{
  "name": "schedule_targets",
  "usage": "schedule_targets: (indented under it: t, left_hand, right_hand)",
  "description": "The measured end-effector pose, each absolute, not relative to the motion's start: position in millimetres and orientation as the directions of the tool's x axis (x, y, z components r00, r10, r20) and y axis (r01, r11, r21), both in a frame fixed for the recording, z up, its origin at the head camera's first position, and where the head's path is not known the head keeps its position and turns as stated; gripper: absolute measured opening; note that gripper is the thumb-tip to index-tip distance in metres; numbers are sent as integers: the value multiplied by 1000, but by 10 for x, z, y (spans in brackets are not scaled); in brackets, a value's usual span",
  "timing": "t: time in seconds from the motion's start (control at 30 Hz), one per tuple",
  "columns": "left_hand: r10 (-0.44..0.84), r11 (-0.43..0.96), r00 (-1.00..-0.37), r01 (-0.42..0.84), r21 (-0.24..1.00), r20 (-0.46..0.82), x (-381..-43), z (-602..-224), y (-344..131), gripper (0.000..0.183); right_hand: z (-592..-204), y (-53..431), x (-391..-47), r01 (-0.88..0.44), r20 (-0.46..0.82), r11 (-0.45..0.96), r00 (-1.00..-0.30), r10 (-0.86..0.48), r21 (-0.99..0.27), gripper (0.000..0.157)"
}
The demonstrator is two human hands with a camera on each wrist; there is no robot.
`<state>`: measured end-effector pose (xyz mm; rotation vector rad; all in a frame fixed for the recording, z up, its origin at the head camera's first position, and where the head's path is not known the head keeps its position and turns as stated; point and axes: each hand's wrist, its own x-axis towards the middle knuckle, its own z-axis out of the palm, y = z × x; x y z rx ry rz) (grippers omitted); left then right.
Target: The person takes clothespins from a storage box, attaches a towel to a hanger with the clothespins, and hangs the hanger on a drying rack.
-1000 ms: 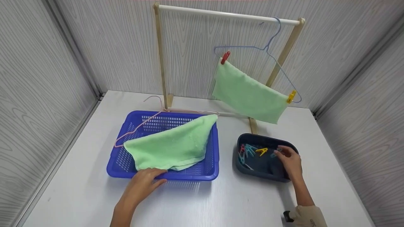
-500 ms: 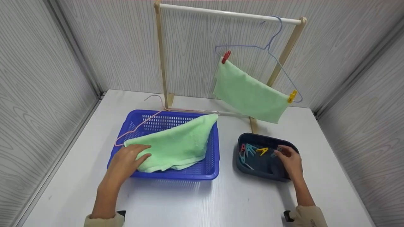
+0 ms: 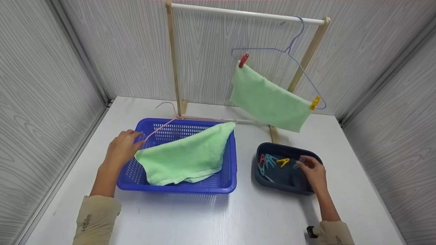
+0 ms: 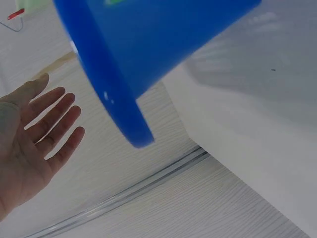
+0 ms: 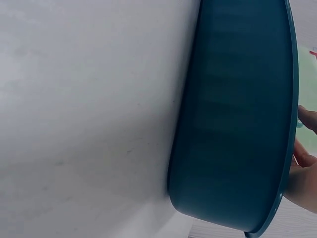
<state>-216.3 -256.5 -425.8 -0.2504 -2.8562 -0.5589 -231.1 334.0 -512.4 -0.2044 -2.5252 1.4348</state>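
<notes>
My left hand [image 3: 123,148] hovers at the left rim of the blue basket [image 3: 177,188], beside the pink hanger [image 3: 160,128]. Its fingers are extended and spread, with nothing held, as the left wrist view shows. The hanger lies partly under a light green towel [image 3: 189,156] draped inside the basket; its left end is hidden behind my hand. Over the dark plastic box [image 3: 284,188], my right hand [image 3: 315,173] pinches a teal clothespin [image 3: 301,160] between thumb and fingers. Several more clothespins lie in that box, among them a yellow clothespin [image 3: 283,162].
Behind stands a rack with a white rail [image 3: 238,13]. A blue hanger [image 3: 289,51] hangs from it, bearing a green cloth [image 3: 269,98] fixed by a red clothespin [image 3: 243,61] and a yellow one. Pale walls [image 3: 41,102] enclose the white tabletop [image 3: 218,217].
From the basket's front rim, my left hand has moved up and left, passing over the towel's left end, to the pink hanger. My right hand has stayed in place over the box.
</notes>
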Motion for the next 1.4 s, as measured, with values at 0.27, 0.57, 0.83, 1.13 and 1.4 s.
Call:
schedule_targets:
  t: [0.27, 0.57, 0.83, 1.13, 1.4]
  left_hand:
    - [123, 904, -980, 177, 389, 159, -2373, -4459, -2706, 33]
    - [160, 949, -957, 217, 229, 244, -2460, -4663, -2657, 25]
    - [90, 921, -972, 164, 352, 218, -2481, -4654, -2576, 22]
    - [8, 817, -978, 127, 562, 209, -2414, -4556, -2545, 24]
    - [-105, 853, -819, 218, 475, 564, -2359, -4538, -2440, 17]
  right_hand:
    - [-5142, 3351, -2317, 33, 115, 551, -966, 232, -834, 44]
    - [-5149, 3356, -2297, 47, 95, 539, -968, 232, -841, 44]
    - [-5140, 3355, -2295, 40, 83, 510, -973, 217, -859, 43]
    - [-5128, 3369, -2303, 31, 86, 498, -974, 209, -867, 42]
    - [-5128, 3337, -2296, 36, 81, 488, -973, 215, -872, 42]
